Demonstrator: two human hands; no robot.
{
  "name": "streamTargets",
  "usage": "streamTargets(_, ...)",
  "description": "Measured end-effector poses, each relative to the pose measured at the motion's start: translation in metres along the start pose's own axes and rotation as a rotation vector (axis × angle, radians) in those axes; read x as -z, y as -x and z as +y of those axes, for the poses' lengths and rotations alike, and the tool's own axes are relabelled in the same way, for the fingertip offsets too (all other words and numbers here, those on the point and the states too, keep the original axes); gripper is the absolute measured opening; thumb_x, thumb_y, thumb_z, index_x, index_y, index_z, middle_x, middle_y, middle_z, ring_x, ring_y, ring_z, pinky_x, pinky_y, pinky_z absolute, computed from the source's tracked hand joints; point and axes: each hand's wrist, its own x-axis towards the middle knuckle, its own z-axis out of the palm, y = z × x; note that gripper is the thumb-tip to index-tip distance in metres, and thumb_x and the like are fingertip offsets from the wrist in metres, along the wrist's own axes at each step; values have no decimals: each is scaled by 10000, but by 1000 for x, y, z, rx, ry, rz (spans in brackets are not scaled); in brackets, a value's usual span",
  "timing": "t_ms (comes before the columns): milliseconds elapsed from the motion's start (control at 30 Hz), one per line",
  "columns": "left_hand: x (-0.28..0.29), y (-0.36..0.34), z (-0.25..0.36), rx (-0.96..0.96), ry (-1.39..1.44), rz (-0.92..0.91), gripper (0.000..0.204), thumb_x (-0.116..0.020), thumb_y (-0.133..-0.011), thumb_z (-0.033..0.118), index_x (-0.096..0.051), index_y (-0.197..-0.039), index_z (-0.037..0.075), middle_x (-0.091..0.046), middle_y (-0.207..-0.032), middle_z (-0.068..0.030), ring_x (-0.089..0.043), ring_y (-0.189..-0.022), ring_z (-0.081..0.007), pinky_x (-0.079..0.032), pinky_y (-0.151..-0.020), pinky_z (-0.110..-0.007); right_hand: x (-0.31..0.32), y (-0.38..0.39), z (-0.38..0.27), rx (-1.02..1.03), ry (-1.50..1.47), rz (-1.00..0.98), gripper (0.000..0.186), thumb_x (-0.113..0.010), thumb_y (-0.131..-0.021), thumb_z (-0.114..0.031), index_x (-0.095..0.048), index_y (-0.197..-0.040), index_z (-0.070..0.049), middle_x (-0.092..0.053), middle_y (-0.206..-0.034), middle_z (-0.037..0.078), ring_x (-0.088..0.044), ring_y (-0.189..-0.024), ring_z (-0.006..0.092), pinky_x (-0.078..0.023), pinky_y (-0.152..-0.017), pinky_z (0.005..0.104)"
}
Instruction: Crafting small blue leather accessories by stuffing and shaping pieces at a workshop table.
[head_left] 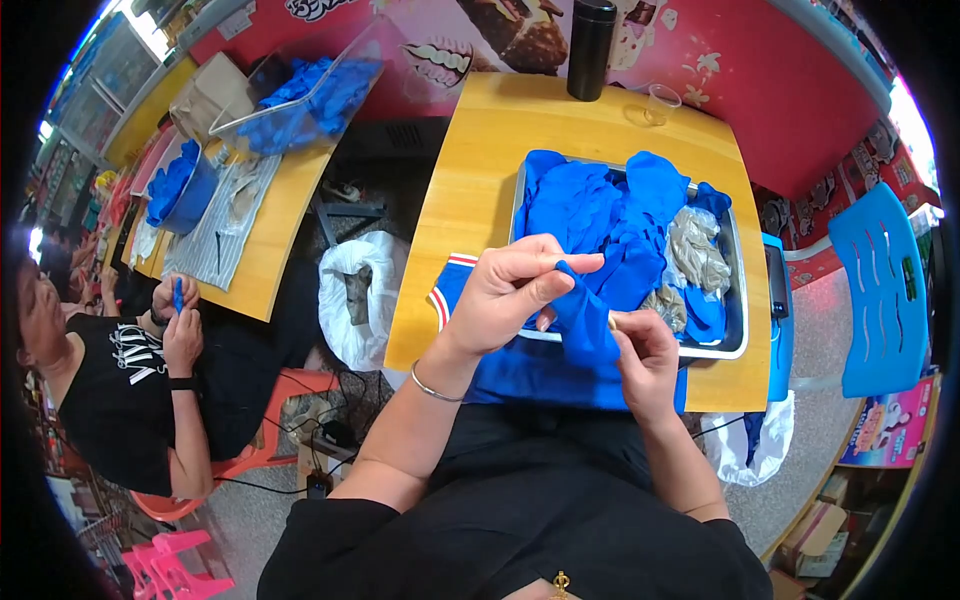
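Well left of the left hand [510, 297], a co-worker [120, 400] sits by a second table [290, 220]; nearer that hand, a white bag [335, 325]. Yellow table [450, 190] under both hands; black bottle [592, 50] beyond them; blue chair [862, 270] right of the right hand [648, 362].

Left thumb and forefinger pinch the upper end of a blue piece [585, 335]; right thumb and fingertips pinch its right edge. It spans between the hands.

Piece: limp, creased, probably thin cloth. Beyond the hands: heaped smooth blue pieces [575, 210], crumpled greyish bundles [697, 248], shiny-rimmed tray [739, 300].
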Motion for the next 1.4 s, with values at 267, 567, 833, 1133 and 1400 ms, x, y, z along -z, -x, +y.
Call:
streamTargets(267, 4, -3, -4, -152, -12, 32, 215, -651, -807, 35, -664, -1022, 32, -506, -863, -5, -449, -609, -16, -361, -504, -135, 4, -3, 0, 125, 261, 76, 133, -574, -801, 88, -598, -909, 15, -653, -880, 112, -613, -789, 133, -468, -702, 238)
streamTargets(567, 1, -1, 0, -170, -88, 49, 182, -643, -784, -32, -652, -965, -21, -515, -847, -50, -489, -620, -47, -383, -486, -143, 4, -1, 8, 55, 73, -6, 119, -565, -834, 39, -579, -946, -2, -646, -900, 93, -597, -832, 122, -462, -712, 236)
streamTargets(833, -9, 3, 5, 83, 200, 68, 86, -642, -816, 27, -600, -887, 49, -618, -806, -16, -485, -517, -1, -345, -426, -132, 0, 6, 7, -326, -405, -217, 144, -579, -885, -185, -544, -953, -63, -575, -829, 18, -526, -686, 63, -399, -569, 191)
streamTargets(1133, -13, 1, 4, 43, 175, 132, 107, -663, -813, 74, -612, -905, 55, -637, -905, -38, -527, -651, -20, -397, -522, -152, 0, -3, 4, -293, -341, -198, 114, -589, -877, -152, -546, -939, -67, -571, -812, 5, -486, -644, 45, -360, -544, 173)
streamTargets(1400, -9, -1, -1, -238, -57, 164, 112, -666, -814, 101, -664, -907, 40, -480, -763, 11, -414, -689, -55, -314, -575, -182, 0, 0, 3, -123, -103, -103, 116, -556, -862, -10, -571, -976, 3, -615, -940, 67, -557, -845, 100, -434, -754, 236)
